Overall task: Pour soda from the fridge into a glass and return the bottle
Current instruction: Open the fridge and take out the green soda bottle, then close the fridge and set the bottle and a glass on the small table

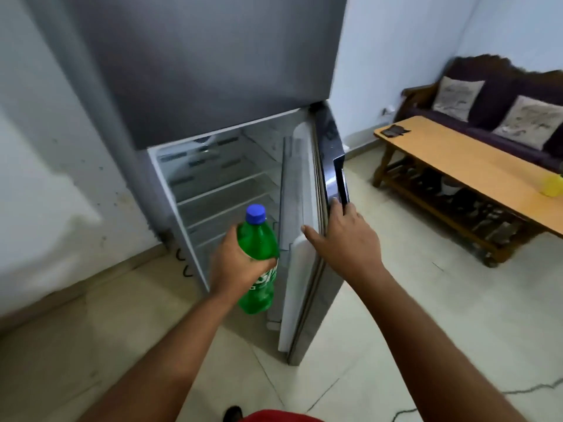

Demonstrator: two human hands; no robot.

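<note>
Bottle – green, blue cap on, upright – sits in the left hand, fingers clamped round its upper body, just in front of the open fridge. Right hand is closed on the door edge by the handle. Risks, as I judge them: one-handed hold may slip on a cold wet bottle, or the door swings into it; no glass visible – only a yellow thing on the worktop.
</note>
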